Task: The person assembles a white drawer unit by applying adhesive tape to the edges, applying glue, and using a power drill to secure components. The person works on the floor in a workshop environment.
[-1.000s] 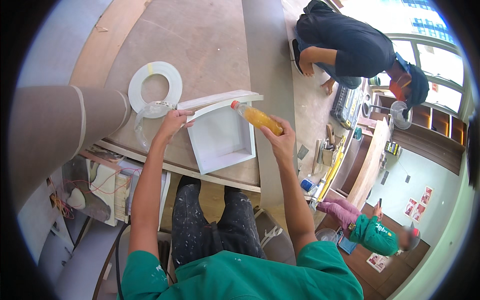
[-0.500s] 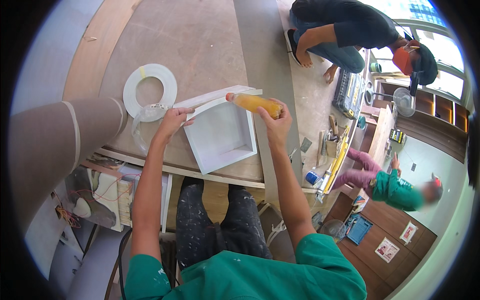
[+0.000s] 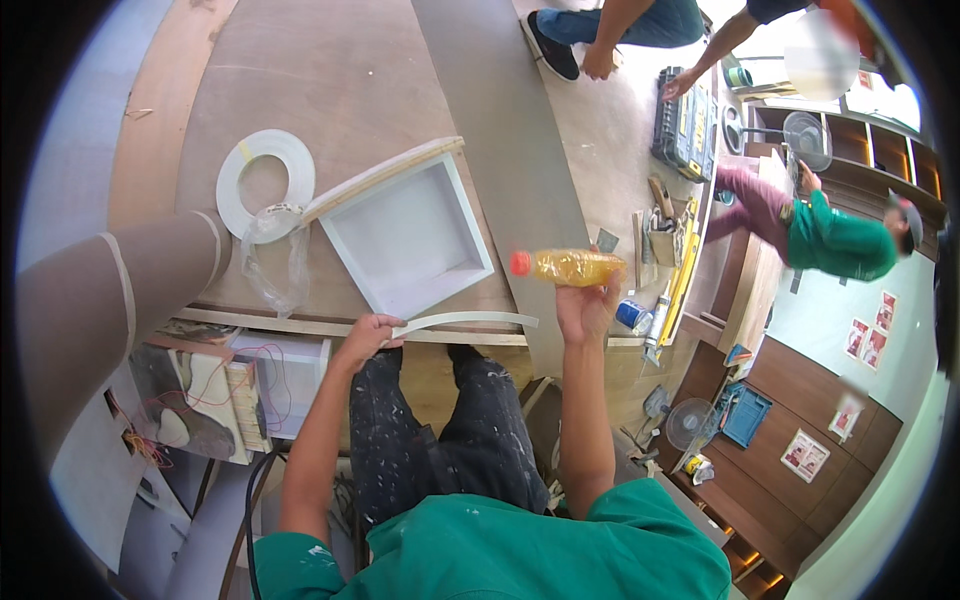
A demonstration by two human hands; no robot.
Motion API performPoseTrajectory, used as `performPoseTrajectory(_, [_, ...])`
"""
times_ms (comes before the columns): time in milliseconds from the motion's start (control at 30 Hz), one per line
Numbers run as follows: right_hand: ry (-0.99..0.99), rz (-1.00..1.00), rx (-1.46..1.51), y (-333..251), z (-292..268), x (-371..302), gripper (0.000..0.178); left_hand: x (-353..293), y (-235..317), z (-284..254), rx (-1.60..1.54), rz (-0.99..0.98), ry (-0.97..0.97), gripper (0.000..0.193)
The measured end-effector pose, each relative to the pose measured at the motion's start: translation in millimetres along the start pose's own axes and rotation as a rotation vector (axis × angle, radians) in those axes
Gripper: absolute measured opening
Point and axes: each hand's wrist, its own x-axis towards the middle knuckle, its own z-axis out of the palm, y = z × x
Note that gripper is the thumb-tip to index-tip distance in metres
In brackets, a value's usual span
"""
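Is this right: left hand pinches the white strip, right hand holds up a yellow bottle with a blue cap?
Not quite. The head view shows the right hand holding up the yellow bottle, but its cap is red-orange, not blue. The rest stands: the left hand pinches one end of the curved white strip, near the white square box.

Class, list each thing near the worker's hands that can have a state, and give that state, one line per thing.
Yellow bottle: red cap on, lying sideways in the right hand.
White strip: curved, one end held by the left hand.
White box: open side up, empty, resting on the board.
Roll of white tape: lying flat.
Clear plastic bag: crumpled.
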Motion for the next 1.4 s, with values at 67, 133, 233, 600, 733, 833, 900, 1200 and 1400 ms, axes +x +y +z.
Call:
performPoseTrajectory(67, [0.000,0.028,0.027,-16.3,-37.3,-13.7,0.027,11.4,-44.7,22.0,-0.039,-0.019,0.067,0.034])
performPoseTrajectory(133, [0.012,0.082,0.010,-29.0,-65.1,-25.1,0.027,30.8,-90.8,35.3,-0.059,-0.010,0.174,0.033])
performPoseTrajectory(233, [0.068,0.153,-0.122,-34.8,-110.1,-42.5,0.028,56.8,-129.0,56.4,-0.030,0.007,0.305,0.032])
performPoseTrajectory(600, [0.092,-0.104,-1.198,12.3,-230.5,-53.4,0.037,133.7,-173.6,23.8,0.849,0.252,0.529,0.034])
performPoseTrajectory(733, [-0.014,-0.272,-1.392,53.1,-229.1,-53.6,0.039,134.4,-164.2,28.9,0.792,0.158,0.559,0.032])
performPoseTrajectory(833, [-0.016,-0.395,-1.364,78.3,-246.6,-52.3,0.040,128.1,-148.4,44.0,0.900,0.172,0.528,0.028])
performPoseTrajectory(900, [-0.034,-0.403,-1.379,95.0,-245.7,-51.1,0.038,122.6,-149.3,43.4,0.925,0.172,0.523,0.027])
performPoseTrajectory(1200, [-0.045,-0.403,-1.510,132.4,-245.0,-53.9,0.039,107.2,-148.2,39.0,1.097,0.401,0.536,0.027])
performPoseTrajectory(1400, [0.034,-0.425,-1.514,129.0,-246.7,-49.2,0.038,101.6,-142.8,42.9,1.040,0.390,0.549,0.028])
